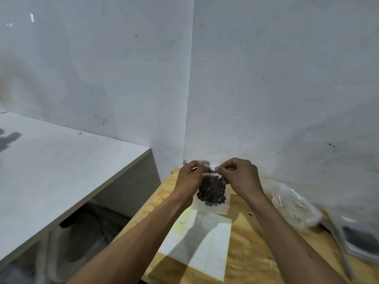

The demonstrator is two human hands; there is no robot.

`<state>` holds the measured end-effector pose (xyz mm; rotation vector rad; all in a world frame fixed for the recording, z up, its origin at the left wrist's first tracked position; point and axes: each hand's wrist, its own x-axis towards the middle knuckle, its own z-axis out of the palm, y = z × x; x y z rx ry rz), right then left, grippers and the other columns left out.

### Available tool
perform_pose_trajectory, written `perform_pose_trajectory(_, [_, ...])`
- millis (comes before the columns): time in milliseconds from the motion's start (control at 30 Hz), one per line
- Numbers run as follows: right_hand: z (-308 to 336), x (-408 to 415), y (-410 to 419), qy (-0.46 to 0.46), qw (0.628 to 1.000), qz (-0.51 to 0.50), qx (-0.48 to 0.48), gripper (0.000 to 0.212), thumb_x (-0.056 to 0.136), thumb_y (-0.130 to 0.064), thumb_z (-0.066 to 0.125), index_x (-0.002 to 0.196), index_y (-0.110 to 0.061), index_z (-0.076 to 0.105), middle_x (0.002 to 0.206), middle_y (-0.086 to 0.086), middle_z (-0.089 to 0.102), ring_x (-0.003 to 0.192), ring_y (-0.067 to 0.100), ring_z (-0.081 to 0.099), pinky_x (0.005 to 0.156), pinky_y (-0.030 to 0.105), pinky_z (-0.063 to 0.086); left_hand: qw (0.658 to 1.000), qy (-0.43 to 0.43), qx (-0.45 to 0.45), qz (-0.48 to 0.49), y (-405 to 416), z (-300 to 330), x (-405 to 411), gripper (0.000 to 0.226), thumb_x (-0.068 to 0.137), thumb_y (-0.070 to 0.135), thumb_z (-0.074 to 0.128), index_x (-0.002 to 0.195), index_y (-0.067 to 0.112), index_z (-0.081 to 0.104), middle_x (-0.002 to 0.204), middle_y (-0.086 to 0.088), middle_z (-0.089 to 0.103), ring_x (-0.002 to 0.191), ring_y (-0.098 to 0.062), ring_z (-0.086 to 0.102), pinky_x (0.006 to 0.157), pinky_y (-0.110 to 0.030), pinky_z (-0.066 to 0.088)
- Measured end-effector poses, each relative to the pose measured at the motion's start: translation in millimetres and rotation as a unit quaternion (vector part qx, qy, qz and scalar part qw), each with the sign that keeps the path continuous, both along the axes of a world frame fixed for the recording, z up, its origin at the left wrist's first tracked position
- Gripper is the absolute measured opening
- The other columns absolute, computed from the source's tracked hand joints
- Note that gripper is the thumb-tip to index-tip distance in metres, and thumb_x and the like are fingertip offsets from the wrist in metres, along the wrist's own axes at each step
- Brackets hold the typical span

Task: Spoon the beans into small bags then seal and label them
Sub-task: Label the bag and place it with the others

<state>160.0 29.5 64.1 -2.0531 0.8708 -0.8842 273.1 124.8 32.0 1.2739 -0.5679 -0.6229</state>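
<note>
While both hands hold it up above the wooden table, the small clear plastic bag (212, 193) of dark round beans (211, 191) hangs near the picture's middle, its load sagging to the bottom. The left hand (189, 181) pinches the top edge from nine o'clock, fingers curled; the right hand (239, 177) pinches it from three o'clock, beside a small white label (213, 167) at twelve. I judge the bag light, soft and slippery, the film easily creased, so the stiffer top strip is the place to grip. The label carries marks too blurred to read. Below, at six o'clock, lies a white sheet of paper (205, 249) on the pale plywood tabletop (250, 253). At four o'clock sits a large crumpled clear bag (295, 206).
</note>
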Motion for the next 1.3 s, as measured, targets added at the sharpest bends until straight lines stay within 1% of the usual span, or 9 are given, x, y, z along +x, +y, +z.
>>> perform_pose_trajectory(233, [-3, -7, -4, -0.008, 0.999, -0.03, -0.03, 0.017, 0.083, -0.031, 0.08, 0.092, -0.018, 0.073, 0.08, -0.009, 0.071, 0.077, 0.005, 0.069, 0.068, 0.02, 0.055, 1.0, -0.017, -0.001, -0.001, -5, 6, -10, 0.02, 0.085, 0.018, 0.078, 0.102, 0.006, 0.074, 0.096, -0.011, 0.078, 0.09, -0.021, 0.077, 0.09, -0.036, 0.056])
perform_pose_trajectory(367, [-10, -12, -8, -0.057, 0.994, -0.093, -0.01, 0.062, 0.072, -0.045, 0.086, 0.121, -0.021, 0.057, 0.104, -0.006, 0.062, 0.093, 0.012, 0.063, 0.079, 0.03, 0.054, 1.0, -0.008, -0.002, 0.018, -10, 11, -14, 0.015, 0.087, 0.014, 0.075, 0.102, 0.01, 0.073, 0.087, -0.005, 0.079, 0.083, -0.017, 0.077, 0.084, -0.029, 0.054])
perform_pose_trajectory(433, [-10, -15, -11, -0.094, 0.989, -0.088, 0.07, 0.075, 0.07, -0.049, 0.087, 0.13, -0.021, 0.051, 0.114, -0.006, 0.058, 0.101, 0.014, 0.061, 0.082, 0.03, 0.052, 1.0, 0.016, -0.022, -0.003, -13, 13, -14, 0.016, 0.088, 0.011, 0.074, 0.104, 0.008, 0.072, 0.089, -0.011, 0.079, 0.086, -0.022, 0.077, 0.089, -0.033, 0.055])
perform_pose_trajectory(533, [-9, -21, -18, -0.14, 0.972, 0.001, 0.19, 0.046, 0.074, -0.04, 0.086, 0.109, -0.015, 0.072, 0.103, -0.002, 0.075, 0.099, 0.017, 0.07, 0.081, 0.025, 0.053, 0.999, 0.017, -0.029, -0.022, -18, 15, -16, 0.016, 0.088, 0.009, 0.074, 0.103, 0.006, 0.073, 0.092, -0.015, 0.078, 0.089, -0.024, 0.076, 0.089, -0.035, 0.056])
perform_pose_trajectory(600, [-8, -24, -18, -0.164, 0.965, 0.024, 0.202, 0.02, 0.077, -0.029, 0.085, 0.09, -0.016, 0.078, 0.09, 0.002, 0.078, 0.087, 0.015, 0.072, 0.076, 0.022, 0.053, 1.0, 0.011, -0.024, -0.017, -21, 15, -18, 0.015, 0.087, 0.007, 0.074, 0.103, 0.004, 0.074, 0.09, -0.013, 0.078, 0.085, -0.021, 0.075, 0.084, -0.032, 0.056])
perform_pose_trajectory(700, [-11, -26, -21, -0.17, 0.963, 0.022, 0.206, 0.007, 0.079, -0.023, 0.083, 0.081, -0.017, 0.079, 0.081, -0.002, 0.079, 0.079, 0.012, 0.072, 0.072, 0.022, 0.052, 1.0, 0.012, -0.021, -0.006, -27, 13, -18, 0.014, 0.086, 0.003, 0.075, 0.099, 0.001, 0.076, 0.092, -0.018, 0.077, 0.085, -0.023, 0.075, 0.088, -0.036, 0.059])
perform_pose_trajectory(1033, [-27, -28, -32, -0.141, 0.971, -0.002, 0.194, 0.011, 0.09, -0.015, 0.071, 0.096, -0.017, 0.079, 0.095, 0.0, 0.078, 0.096, 0.017, 0.072, 0.094, 0.035, 0.056, 0.999, 0.026, 0.005, 0.024, -37, 14, -27, 0.011, 0.081, -0.007, 0.074, 0.089, -0.002, 0.077, 0.076, -0.013, 0.074, 0.067, -0.018, 0.073, 0.066, -0.024, 0.059])
perform_pose_trajectory(1233, [-22, -58, -36, -0.081, 0.968, 0.088, 0.219, 0.021, 0.089, -0.03, 0.074, 0.104, -0.016, 0.07, 0.099, 0.004, 0.076, 0.093, 0.022, 0.072, 0.075, 0.031, 0.058, 1.0, 0.031, -0.005, -0.001, -45, 17, -30, 0.013, 0.084, 0.001, 0.076, 0.097, 0.001, 0.076, 0.085, -0.013, 0.077, 0.084, -0.025, 0.075, 0.083, -0.033, 0.06])
perform_pose_trajectory(1300, [-22, -70, -37, -0.093, 0.959, 0.096, 0.251, 0.023, 0.082, -0.014, 0.08, 0.103, -0.008, 0.071, 0.097, 0.01, 0.077, 0.089, 0.024, 0.074, 0.074, 0.032, 0.061, 0.999, 0.023, 0.002, -0.033, -48, 16, -34, 0.015, 0.086, 0.009, 0.077, 0.101, 0.004, 0.076, 0.093, -0.012, 0.077, 0.09, -0.024, 0.074, 0.082, -0.033, 0.06])
